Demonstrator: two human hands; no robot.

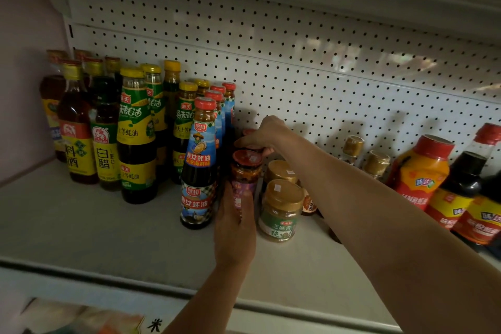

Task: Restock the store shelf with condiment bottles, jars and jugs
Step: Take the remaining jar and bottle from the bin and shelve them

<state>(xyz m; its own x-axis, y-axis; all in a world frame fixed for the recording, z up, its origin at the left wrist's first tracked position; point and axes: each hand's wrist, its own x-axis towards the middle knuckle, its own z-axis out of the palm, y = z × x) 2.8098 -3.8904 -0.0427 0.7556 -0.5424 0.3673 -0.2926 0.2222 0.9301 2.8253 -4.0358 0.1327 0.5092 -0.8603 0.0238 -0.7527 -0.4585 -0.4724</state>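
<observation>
Left hand [235, 228] wrapped the red-lidded glass chili jar [245, 171] mid-shelf; right hand [267, 134] pinched the jar behind by its lid. Glass: heavy, rigid, breakable; grip the body.

upright red-lidded chili jar [246, 171] on shelf [113, 230]

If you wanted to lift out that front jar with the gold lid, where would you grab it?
Probably by the gold lid, from above and the front. The jar stands upright at the row's front, lid fully exposed. Its left side is crowded by the left hand on the red-lidded jar; another gold-lidded jar sits close behind.
</observation>
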